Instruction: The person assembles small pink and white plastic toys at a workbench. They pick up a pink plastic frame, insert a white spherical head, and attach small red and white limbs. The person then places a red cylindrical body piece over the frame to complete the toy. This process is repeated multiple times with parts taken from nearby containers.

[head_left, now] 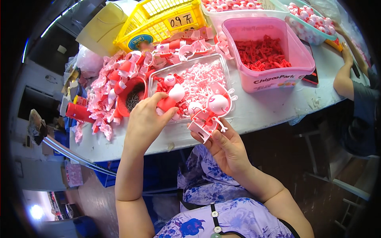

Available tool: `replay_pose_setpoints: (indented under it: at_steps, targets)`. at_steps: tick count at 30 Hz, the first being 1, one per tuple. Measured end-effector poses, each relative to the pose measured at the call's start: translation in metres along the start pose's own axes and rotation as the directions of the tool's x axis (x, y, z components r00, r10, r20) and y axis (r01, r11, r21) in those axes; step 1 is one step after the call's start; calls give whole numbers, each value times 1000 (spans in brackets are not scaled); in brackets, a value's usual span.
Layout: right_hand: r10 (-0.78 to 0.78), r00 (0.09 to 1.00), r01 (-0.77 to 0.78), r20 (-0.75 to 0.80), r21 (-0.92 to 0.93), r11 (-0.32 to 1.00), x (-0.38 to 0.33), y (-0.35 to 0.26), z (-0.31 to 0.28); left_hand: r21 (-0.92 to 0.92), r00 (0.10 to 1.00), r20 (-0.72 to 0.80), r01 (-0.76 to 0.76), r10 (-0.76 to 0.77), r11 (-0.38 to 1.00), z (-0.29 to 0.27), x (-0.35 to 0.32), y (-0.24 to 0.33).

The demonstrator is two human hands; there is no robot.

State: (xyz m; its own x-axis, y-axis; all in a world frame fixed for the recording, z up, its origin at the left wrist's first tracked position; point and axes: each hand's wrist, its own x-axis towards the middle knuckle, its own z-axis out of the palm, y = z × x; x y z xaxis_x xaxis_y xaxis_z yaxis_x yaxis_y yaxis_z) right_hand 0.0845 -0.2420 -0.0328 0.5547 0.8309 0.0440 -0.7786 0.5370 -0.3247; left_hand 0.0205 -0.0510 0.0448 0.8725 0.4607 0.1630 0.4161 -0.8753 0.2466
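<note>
My left hand [147,121] is closed, thumb and fingers pinching a rounded red-and-white plastic toy piece [166,104] above the near left part of a clear tray [227,67]. In my right hand [228,148] is a partly assembled toy figure [217,105]: white smiling face, pink hood with ears, small white hand and an open pink body with red parts inside. My fingers and thumb grip its lower end. The tray holds many small pale pink pieces [202,75] and red pieces at its left side.
Left of the tray, a red cup [122,104] holds small dark metal pieces beside a heap of pink and red shells [104,91]. Behind stand a yellow basket [164,22] and a pink tub [254,75] of red parts. Another person's arm [343,81] is at right.
</note>
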Motion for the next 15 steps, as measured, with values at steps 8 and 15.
replay_pose_setpoints:
  at_steps: [8,15]
  targets:
    - [0,1000,0,14,3,1000,4,5,-1,-168,995,-53,75,-85,983,4,-2,-6]
    - [-16,1000,17,27,-59,998,12,13,9,-798,974,-43,100,-221,595,6,-17,-16]
